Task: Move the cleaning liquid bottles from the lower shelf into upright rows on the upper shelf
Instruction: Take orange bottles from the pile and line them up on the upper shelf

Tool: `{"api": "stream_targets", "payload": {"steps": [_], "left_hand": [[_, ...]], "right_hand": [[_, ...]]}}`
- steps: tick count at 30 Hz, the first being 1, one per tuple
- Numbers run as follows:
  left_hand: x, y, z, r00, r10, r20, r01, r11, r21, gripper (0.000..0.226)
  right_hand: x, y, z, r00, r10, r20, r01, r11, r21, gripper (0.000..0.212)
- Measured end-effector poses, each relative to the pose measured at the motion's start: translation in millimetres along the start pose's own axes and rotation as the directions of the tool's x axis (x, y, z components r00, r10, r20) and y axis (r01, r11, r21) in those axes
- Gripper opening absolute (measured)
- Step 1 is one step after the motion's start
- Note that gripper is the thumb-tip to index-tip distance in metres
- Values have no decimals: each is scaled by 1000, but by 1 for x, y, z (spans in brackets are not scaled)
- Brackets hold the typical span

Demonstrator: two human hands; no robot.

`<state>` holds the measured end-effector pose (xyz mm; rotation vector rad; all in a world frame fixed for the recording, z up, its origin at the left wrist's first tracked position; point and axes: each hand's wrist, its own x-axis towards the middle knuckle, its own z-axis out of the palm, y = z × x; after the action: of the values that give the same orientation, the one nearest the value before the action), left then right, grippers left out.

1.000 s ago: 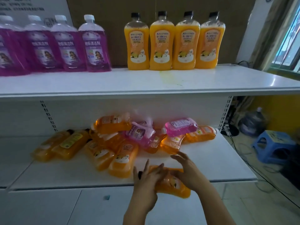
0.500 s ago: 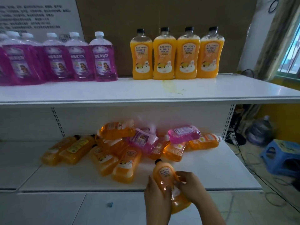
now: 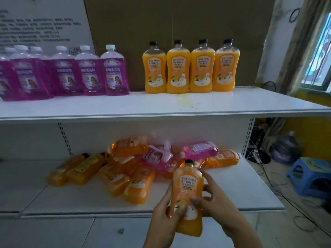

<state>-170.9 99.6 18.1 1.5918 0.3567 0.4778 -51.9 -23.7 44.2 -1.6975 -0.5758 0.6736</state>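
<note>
Both hands hold one orange bottle [image 3: 187, 196] upright in front of the lower shelf [image 3: 86, 199], black cap up and label toward the camera. The left hand [image 3: 165, 216] wraps the bottle's lower left side with the thumb across the white picture at the label's foot; the right hand [image 3: 213, 203] curls round the right side, its fingers partly behind the bottle and a fingertip on the front. The label carries several lines of blue East Asian print on a pale panel, too small to read surely, above a small white cartoon figure. On the upper shelf [image 3: 161, 106] four matching orange bottles [image 3: 189, 68] with black caps stand upright in a row, touching or nearly so, labels forward. To their left stands a group of purple bottles [image 3: 71, 74] with white caps, upright in more than one row; their labels read 地板清洁剂 over a small picture. On the lower shelf lies a loose heap of orange bottles [image 3: 107, 170] on their sides, some stacked on others, with pink-purple bottles [image 3: 200, 151] lying among them toward the back. A white notice board [image 3: 35, 27] with lines of blurred print hangs upper left, beside brown cardboard [image 3: 179, 20]. A blue stool [image 3: 311, 174] stands on the floor at right, among cables.
</note>
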Motion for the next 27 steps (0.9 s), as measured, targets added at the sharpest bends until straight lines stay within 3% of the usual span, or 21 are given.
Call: {"api": "stream_targets", "payload": {"steps": [3,6,18,22,27], "left_hand": [[-1,15,3,996,87,-15,-88,992,-87,56],[-3,31,7,986,157,-46,-160,985,-63,60],[-18,97,54,890,455,-27,-453,890,51,63],[-16,125,69,864,502,33,-503,862,56,64],[9,183,79,766,610,201,-637,763,109,74]], "right_hand": [[-12,-21,3,984,-167,-55,162,983,-80,84],[-29,-39,3,945,-290,-150,275,955,-113,86],[-85,-94,-39,805,-523,-281,486,852,-196,85],[-97,-117,-60,755,-585,-296,533,811,-243,86],[-101,-164,-86,676,-642,-362,542,766,-347,83]]}}
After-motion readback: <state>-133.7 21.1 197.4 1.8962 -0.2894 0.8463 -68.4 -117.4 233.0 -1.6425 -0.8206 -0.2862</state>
